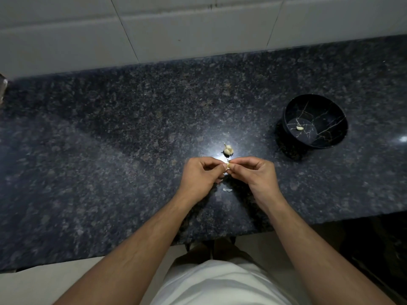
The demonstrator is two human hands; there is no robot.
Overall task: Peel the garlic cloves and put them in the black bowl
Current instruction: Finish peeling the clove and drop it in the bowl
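Both hands are up over the dark speckled granite table, and they meet right in the middle. The left hand has its fingers curled in, thumb and forefinger pinching a small pale garlic clove. The right hand comes in from the other side, its fingertips pinching the same clove, so both grips are pressed together on that one clove, held just above the table.

Just beyond the grip, on the far side, sits what is left of the garlic bulb, stem pointing up, resting in a bright patch of reflected light. Right under the grip and a little nearer the person lie scraps of papery garlic skin, white against the stone.

Well off to the right of the grip and further back stands the black bowl, marbled with thin pale veins, upright on the table. Inside it, on the flat bottom, lies one peeled clove, alone.

Behind all of it runs a wall of large pale tiles. The person stands close against the near edge of the table, white shirt below the forearms, bare arms reaching forward to that shared pinch
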